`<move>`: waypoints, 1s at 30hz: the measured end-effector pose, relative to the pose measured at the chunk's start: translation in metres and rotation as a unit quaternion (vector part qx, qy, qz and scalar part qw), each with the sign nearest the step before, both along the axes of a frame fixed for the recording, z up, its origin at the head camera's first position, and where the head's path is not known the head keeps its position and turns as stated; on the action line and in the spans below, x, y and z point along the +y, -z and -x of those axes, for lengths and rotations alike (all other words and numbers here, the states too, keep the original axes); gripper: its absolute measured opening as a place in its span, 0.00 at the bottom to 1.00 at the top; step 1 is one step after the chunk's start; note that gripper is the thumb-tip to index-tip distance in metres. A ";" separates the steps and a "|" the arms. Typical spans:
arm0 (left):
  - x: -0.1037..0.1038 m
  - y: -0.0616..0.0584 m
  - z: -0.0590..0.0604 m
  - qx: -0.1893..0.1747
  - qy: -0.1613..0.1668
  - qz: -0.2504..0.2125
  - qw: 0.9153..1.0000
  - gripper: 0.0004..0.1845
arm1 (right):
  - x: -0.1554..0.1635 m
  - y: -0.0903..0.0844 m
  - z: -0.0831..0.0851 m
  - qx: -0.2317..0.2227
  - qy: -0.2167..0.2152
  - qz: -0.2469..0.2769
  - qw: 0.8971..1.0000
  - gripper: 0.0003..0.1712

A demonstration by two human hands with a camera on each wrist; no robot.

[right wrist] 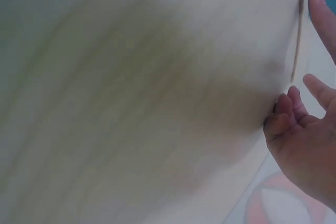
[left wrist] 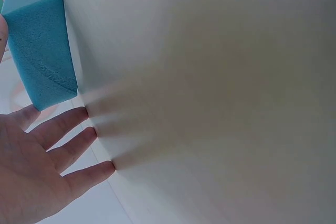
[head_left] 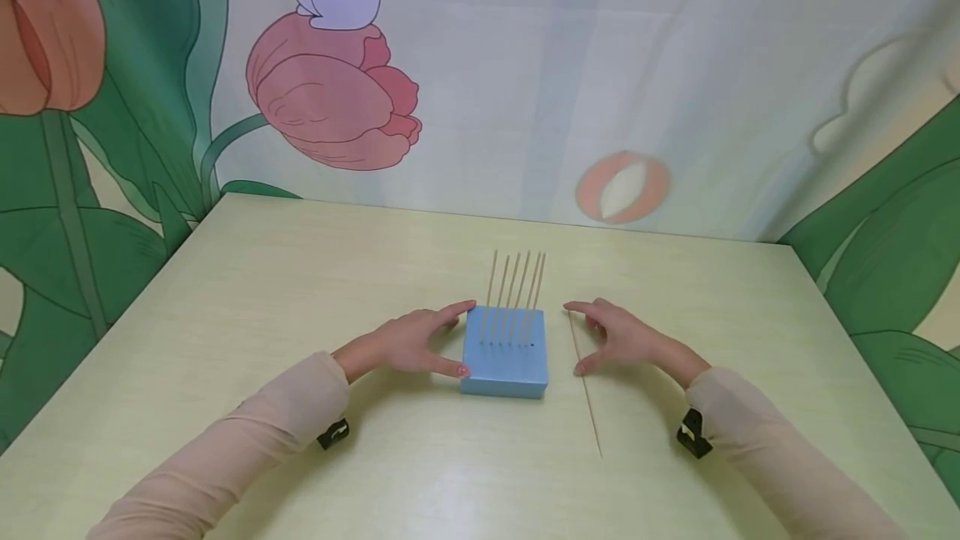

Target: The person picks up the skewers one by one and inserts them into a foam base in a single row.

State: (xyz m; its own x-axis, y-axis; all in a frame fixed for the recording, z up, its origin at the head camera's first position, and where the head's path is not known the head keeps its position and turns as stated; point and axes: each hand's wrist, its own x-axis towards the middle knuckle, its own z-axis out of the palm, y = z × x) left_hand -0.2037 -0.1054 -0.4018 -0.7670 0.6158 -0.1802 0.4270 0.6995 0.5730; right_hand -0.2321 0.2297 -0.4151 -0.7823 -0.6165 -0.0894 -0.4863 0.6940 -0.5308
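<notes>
A light blue block [head_left: 506,367] lies on the table with several thin wooden sticks [head_left: 513,298] upright in a row of holes. One small bare hole [head_left: 532,345] shows at the row's right end. My left hand [head_left: 408,342] touches the block's left side with thumb and index finger spread; in the left wrist view its other fingers are straight, tips on the table. Right of the block, a loose thin stick [head_left: 590,407] lies lengthwise. My right hand [head_left: 628,337] is beside it, index finger extended by the far end and thumb close to its middle; the other fingers are bent.
The pale wooden table [head_left: 360,265] reaches back to a printed curtain [head_left: 510,90] with flowers and leaves. Both forearms come in from the near edge in beige sleeves [head_left: 262,411], and a black wrist device [head_left: 693,433] sits below the right cuff.
</notes>
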 end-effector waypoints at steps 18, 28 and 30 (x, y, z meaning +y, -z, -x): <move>0.001 0.000 0.000 -0.008 -0.003 0.002 1.000 0.51 | -0.004 -0.004 0.003 -0.026 0.005 -0.054 0.998 0.57; 0.001 0.000 0.000 -0.008 -0.004 0.005 1.000 0.51 | -0.002 -0.004 0.003 -0.063 0.014 0.006 0.998 0.57; 0.001 -0.001 0.000 -0.011 -0.004 0.004 1.000 0.51 | 0.000 -0.004 0.002 -0.063 0.006 0.023 0.998 0.56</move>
State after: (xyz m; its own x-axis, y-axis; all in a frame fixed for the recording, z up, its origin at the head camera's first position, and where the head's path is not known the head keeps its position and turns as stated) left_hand -0.2035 -0.1041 -0.4012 -0.7676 0.6086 -0.2009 0.4095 0.7069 0.5767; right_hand -0.2343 0.2297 -0.4109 -0.7743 -0.6124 -0.1595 -0.4050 0.6732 -0.6187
